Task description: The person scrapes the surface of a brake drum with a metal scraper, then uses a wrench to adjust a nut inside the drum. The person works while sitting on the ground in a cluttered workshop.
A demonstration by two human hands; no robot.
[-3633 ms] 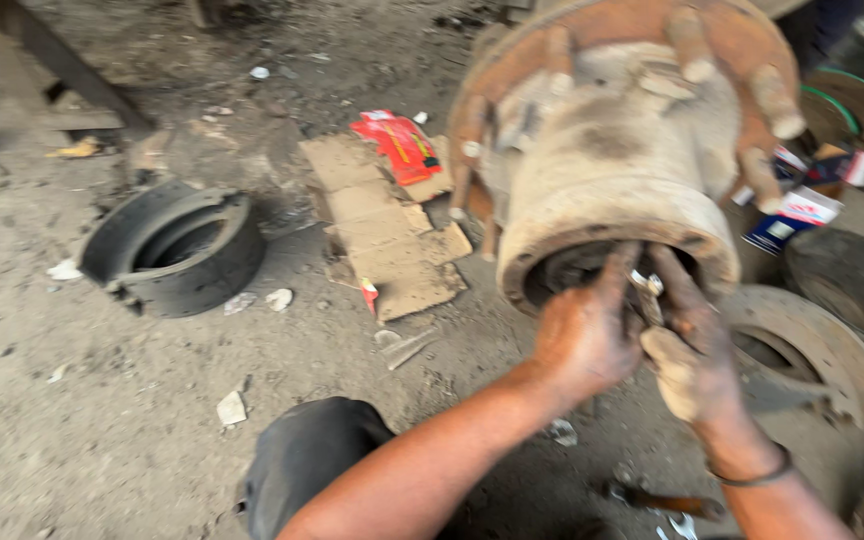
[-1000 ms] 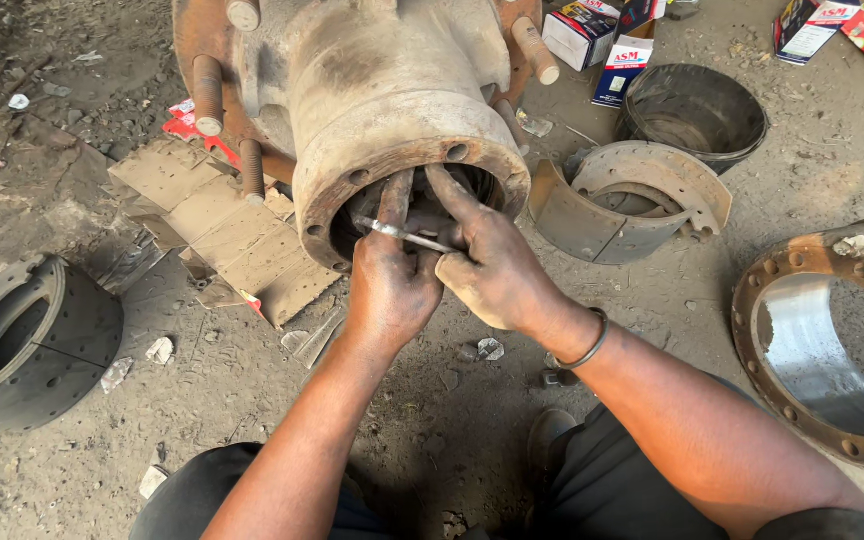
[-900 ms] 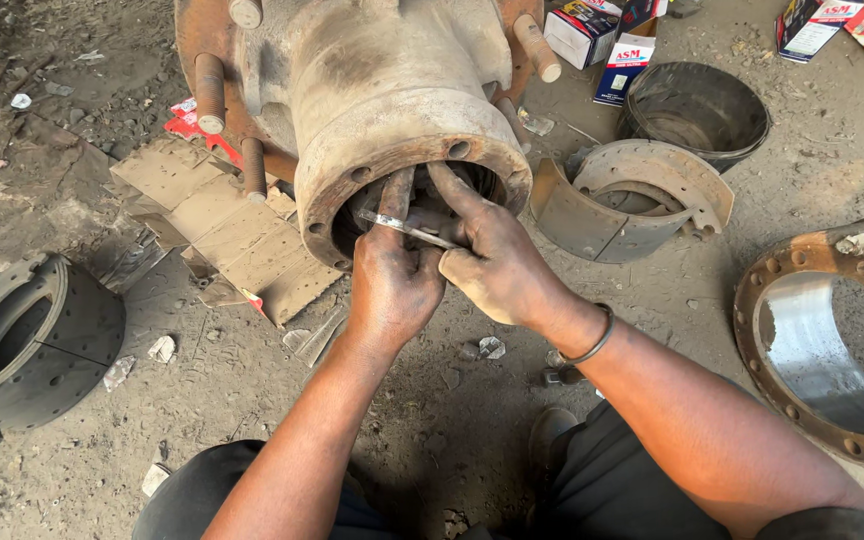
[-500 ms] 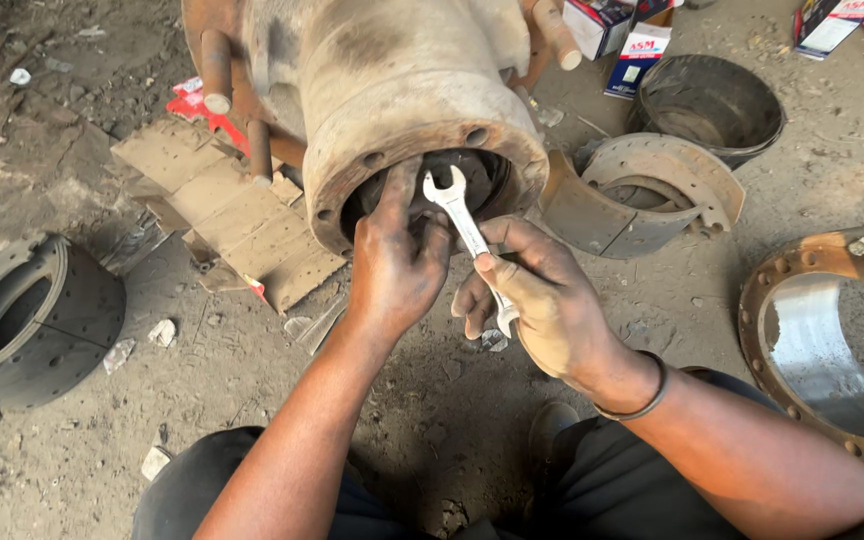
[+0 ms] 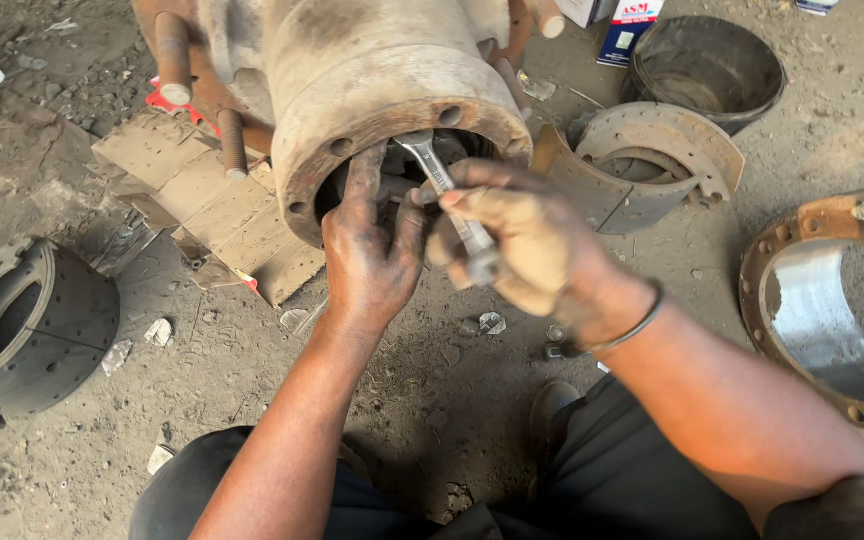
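A large rusty wheel hub (image 5: 372, 90) lies on the dirt floor with its open bore facing me. My left hand (image 5: 367, 255) reaches into the bore, fingers extended against the inner rim; what the fingertips touch is hidden. My right hand (image 5: 517, 235) grips a steel open-ended spanner (image 5: 447, 195) by its shaft, the jaw end pointing up into the bore opening. A dark band sits on my right wrist. Threaded studs (image 5: 174, 60) stick out of the hub's flange.
Flattened cardboard (image 5: 202, 210) lies under the hub at left. A black brake drum (image 5: 22, 330) sits far left. Curved brake shoes (image 5: 652, 160) and a dark drum (image 5: 707, 65) lie at right. A rusty flanged ring (image 5: 832, 300) is at the right edge. Small boxes (image 5: 622, 25) stand behind.
Over the last second my right hand drew the spanner out of the bore, then brought its jaw end back up to the opening. My left hand stayed in the bore.
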